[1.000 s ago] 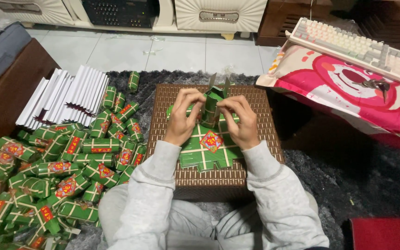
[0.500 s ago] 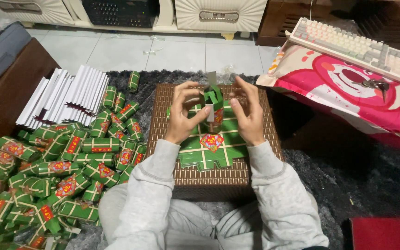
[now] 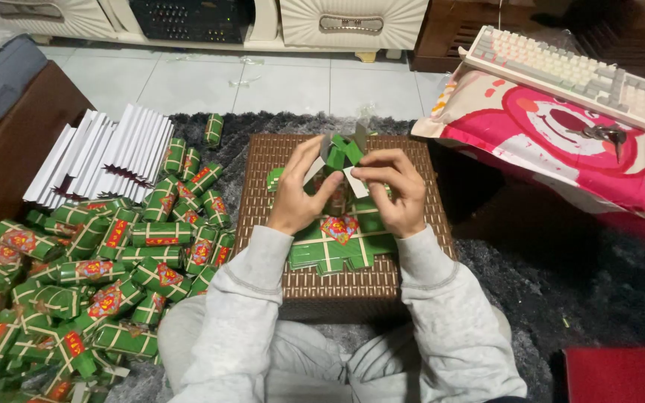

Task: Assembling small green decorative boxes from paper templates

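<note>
Holding green paper box upright, left hand, right hand, flaps skyward

Brown woven stool on dark rug, flat green paper stack atop.

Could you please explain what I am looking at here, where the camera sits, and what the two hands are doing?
The picture comes from a camera worn on a person's head, looking down at their own bare hands; there is no machine. The person sits on a dark rug at a low woven brown table. The left hand and the right hand together hold a green paper box, partly folded, above a stack of flat green sheets. On the floor to the person's left lies a pile of finished green boxes, with white card inserts behind them. To the right, a keyboard rests on a pink cushion.
</note>
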